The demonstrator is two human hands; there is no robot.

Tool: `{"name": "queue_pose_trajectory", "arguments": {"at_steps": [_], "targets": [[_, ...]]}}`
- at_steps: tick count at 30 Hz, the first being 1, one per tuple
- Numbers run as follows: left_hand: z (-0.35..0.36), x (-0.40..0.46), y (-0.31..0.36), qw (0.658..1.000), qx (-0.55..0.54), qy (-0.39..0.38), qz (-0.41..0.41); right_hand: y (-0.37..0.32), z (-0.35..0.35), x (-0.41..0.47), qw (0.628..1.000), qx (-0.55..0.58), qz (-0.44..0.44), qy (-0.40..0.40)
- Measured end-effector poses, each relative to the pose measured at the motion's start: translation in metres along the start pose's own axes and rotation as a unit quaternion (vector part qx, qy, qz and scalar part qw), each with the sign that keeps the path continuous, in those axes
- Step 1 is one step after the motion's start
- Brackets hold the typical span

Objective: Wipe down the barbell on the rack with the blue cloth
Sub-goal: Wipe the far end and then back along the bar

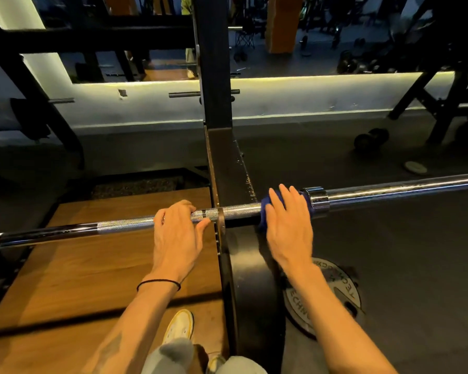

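Observation:
A steel barbell (125, 224) lies across the black rack (216, 103), running from the left edge to the far right. My left hand (177, 233) curls over the knurled shaft just left of the rack upright. The blue cloth (265, 205) is wrapped on the shaft right of the upright, beside the sleeve collar (318, 201). My right hand (288, 222) lies on top of the cloth with fingers nearly straight, pressing it onto the bar. Most of the cloth is hidden under that hand.
A wooden platform (79, 271) lies below the bar on the left. A weight plate (335, 292) lies flat on the dark floor at lower right. A dumbbell (370, 137) and a small disc (415, 167) sit farther back. A mirror wall stands behind.

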State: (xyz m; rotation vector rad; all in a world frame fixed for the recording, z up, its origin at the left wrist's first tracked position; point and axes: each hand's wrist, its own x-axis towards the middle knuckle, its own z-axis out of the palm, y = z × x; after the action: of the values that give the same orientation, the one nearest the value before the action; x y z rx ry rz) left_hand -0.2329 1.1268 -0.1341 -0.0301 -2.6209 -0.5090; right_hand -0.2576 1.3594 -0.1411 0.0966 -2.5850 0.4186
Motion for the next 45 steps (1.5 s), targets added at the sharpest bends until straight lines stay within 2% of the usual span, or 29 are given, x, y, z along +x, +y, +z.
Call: {"name": "queue_pose_trajectory", "arguments": {"at_steps": [1, 2, 5, 7, 8, 10, 12, 13, 14, 16, 18, 19, 20, 22, 24, 25, 26, 29, 30, 33, 36, 38, 40, 42, 44, 45], "targets": [[0.0, -0.001, 0.002, 1.0, 0.023, -0.002, 0.01, -0.017, 0.003, -0.002, 0.999, 0.023, 0.025, 0.006], [-0.001, -0.002, 0.003, 0.999, 0.048, -0.001, 0.024, -0.031, 0.004, -0.005, 0.999, 0.034, 0.008, 0.002], [-0.005, -0.002, 0.003, 0.994, 0.091, -0.005, 0.059, -0.027, 0.005, -0.015, 0.978, -0.029, -0.192, -0.074], [-0.008, -0.001, 0.001, 0.996, 0.071, -0.003, 0.05, 0.004, -0.001, -0.01, 0.962, -0.059, -0.256, -0.075], [-0.009, 0.0, 0.002, 0.998, 0.051, 0.001, 0.044, 0.017, -0.003, -0.008, 0.969, -0.05, -0.236, -0.055], [-0.01, 0.001, 0.005, 0.999, 0.014, 0.012, 0.033, 0.026, -0.007, -0.009, 0.993, -0.017, -0.113, -0.013], [-0.011, 0.002, 0.007, 1.0, -0.002, 0.02, 0.022, -0.003, -0.001, -0.016, 1.0, 0.017, 0.006, 0.012], [-0.011, 0.003, 0.007, 1.0, -0.004, 0.019, 0.02, -0.024, 0.003, -0.019, 0.998, 0.046, 0.034, 0.013], [-0.01, 0.003, 0.007, 1.0, -0.002, 0.018, 0.021, -0.043, 0.006, -0.022, 0.997, 0.073, 0.02, 0.006], [-0.009, 0.004, 0.005, 1.0, 0.007, 0.014, 0.025, -0.06, 0.009, -0.031, 0.991, 0.077, -0.101, -0.039], [-0.008, 0.003, 0.003, 1.0, 0.005, 0.015, 0.023, -0.041, 0.006, -0.03, 0.973, 0.032, -0.222, -0.053], [-0.008, 0.002, 0.004, 1.0, -0.003, 0.015, 0.017, -0.026, 0.004, -0.028, 0.969, 0.012, -0.244, -0.046], [-0.008, 0.002, 0.004, 1.0, -0.012, 0.014, 0.01, -0.01, 0.002, -0.026, 0.973, 0.008, -0.229, -0.037], [-0.008, 0.002, 0.006, 1.0, -0.022, 0.018, 0.009, 0.014, -0.002, -0.024, 0.993, 0.044, -0.109, -0.012], [-0.009, 0.003, 0.007, 0.999, -0.021, 0.024, 0.003, 0.006, -0.002, -0.026, 0.994, 0.109, 0.015, -0.01], [-0.009, 0.004, 0.007, 1.0, -0.019, 0.023, -0.002, -0.008, 0.0, -0.029, 0.99, 0.138, 0.037, -0.015], [-0.009, 0.004, 0.006, 1.0, -0.014, 0.02, -0.005, -0.022, 0.001, -0.033, 0.987, 0.155, 0.02, -0.02], [-0.012, 0.006, 0.007, 1.0, 0.002, -0.004, -0.009, -0.039, 0.002, -0.039, 0.98, 0.152, -0.12, -0.044], [-0.014, 0.008, 0.008, 1.0, 0.01, -0.016, -0.013, -0.038, 0.0, -0.033, 0.979, 0.158, -0.125, -0.041], [-0.021, 0.016, 0.01, 0.998, 0.023, -0.06, -0.023, -0.046, -0.008, -0.009, 0.977, 0.2, -0.059, -0.052], [-0.028, 0.026, 0.007, 0.994, 0.033, -0.1, -0.019, -0.057, -0.002, -0.008, 0.98, 0.096, -0.131, -0.115], [-0.029, 0.029, 0.005, 0.993, 0.004, -0.111, -0.03, -0.032, 0.0, -0.006, 0.977, 0.038, -0.164, -0.128], [-0.029, 0.03, 0.005, 0.993, -0.03, -0.105, -0.044, 0.004, -0.003, 0.001, 0.985, -0.01, -0.139, -0.1], [-0.029, 0.028, 0.006, 0.994, -0.048, -0.083, -0.044, 0.019, -0.008, 0.004, 0.996, -0.013, -0.061, -0.068], [-0.025, 0.023, 0.007, 0.996, -0.051, -0.056, -0.038, -0.003, -0.005, 0.001, 0.998, 0.038, 0.002, -0.04], [-0.023, 0.019, 0.008, 0.997, -0.051, -0.041, -0.035, -0.02, -0.003, -0.003, 0.997, 0.069, 0.004, -0.042]]}}
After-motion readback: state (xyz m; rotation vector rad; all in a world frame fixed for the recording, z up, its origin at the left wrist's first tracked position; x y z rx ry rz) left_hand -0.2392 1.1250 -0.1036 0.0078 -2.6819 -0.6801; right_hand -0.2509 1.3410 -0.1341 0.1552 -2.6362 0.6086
